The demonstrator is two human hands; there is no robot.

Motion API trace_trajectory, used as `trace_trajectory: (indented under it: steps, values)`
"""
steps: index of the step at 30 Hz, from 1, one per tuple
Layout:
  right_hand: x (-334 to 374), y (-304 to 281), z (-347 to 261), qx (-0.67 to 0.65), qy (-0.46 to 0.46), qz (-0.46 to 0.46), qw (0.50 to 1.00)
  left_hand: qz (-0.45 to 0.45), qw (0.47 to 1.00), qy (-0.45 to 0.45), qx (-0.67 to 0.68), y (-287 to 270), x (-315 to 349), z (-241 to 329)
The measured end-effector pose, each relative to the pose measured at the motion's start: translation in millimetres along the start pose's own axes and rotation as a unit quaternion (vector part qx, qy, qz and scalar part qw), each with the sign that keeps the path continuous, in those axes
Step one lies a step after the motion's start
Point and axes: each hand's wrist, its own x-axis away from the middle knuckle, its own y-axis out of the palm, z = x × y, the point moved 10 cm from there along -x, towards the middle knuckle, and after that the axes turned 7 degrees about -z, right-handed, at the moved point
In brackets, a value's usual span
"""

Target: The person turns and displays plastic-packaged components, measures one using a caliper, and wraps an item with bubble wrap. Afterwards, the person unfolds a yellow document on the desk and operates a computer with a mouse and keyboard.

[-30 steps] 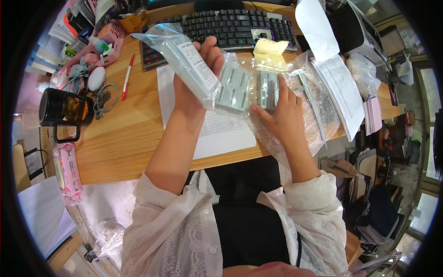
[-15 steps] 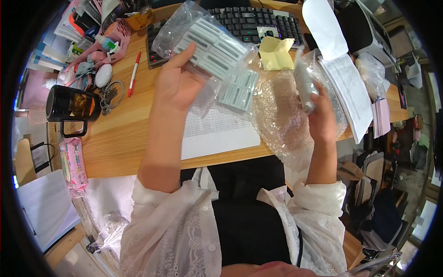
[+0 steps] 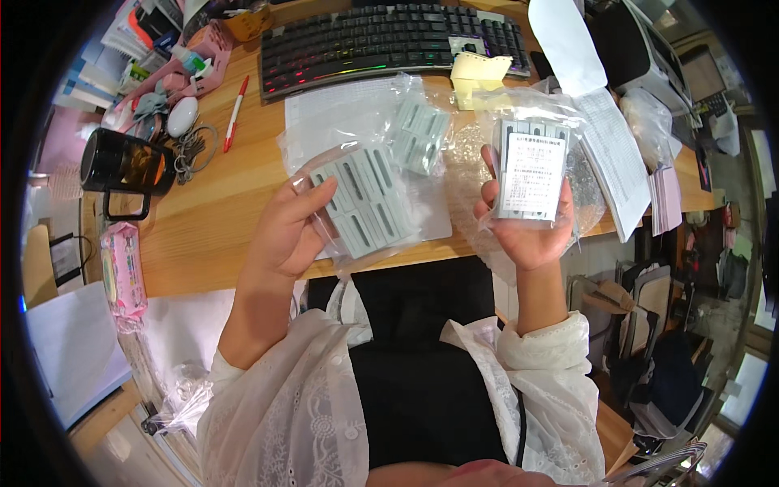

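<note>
My left hand (image 3: pixel 284 231) is clamping a bag of slotted pieces (image 3: pixel 369 201), my right hand (image 3: pixel 534 243) is clasping a labelled bag (image 3: pixel 533 174), and a third bag (image 3: pixel 422 134) is lying between, farther out.

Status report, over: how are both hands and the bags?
Left hand gripping bag of grey slotted pieces. Right hand holding labelled bag, label facing up. Third bag lying beyond, between them.

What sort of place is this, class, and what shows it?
Probably an office or similar desk workspace: a black keyboard lies toward the back of the wooden desk, with printed sheets at its right side and a red and white pen on the left.
</note>
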Motion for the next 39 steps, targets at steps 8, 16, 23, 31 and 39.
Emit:
trace_trajectory:
  steps: [8, 16, 23, 31, 39]
  values:
    - [10.1, 23.2, 31.5, -0.025, 0.035, -0.085, 0.995, -0.050, 0.993, -0.029, 0.101, 22.7, 17.1, -8.4]
    - [18.7, 24.2, 49.4, -0.037, 0.048, 0.023, 0.998, -0.127, 0.956, -0.032, 0.263, 62.4, 29.8, -18.3]
    - [31.0, 15.5, 46.8, 0.037, 0.028, 0.029, 0.999, -0.183, 0.967, -0.050, 0.173, 83.8, 39.0, -15.8]
    - [45.2, -17.9, 31.5, 0.113, 0.042, 0.165, 0.979, -0.135, 0.989, -0.032, 0.050, 63.5, 33.8, -13.1]
    - [40.8, 12.9, 0.5, 0.417, 0.047, 0.177, 0.890, -0.190, 0.976, -0.042, 0.094, 70.4, 42.0, -2.1]
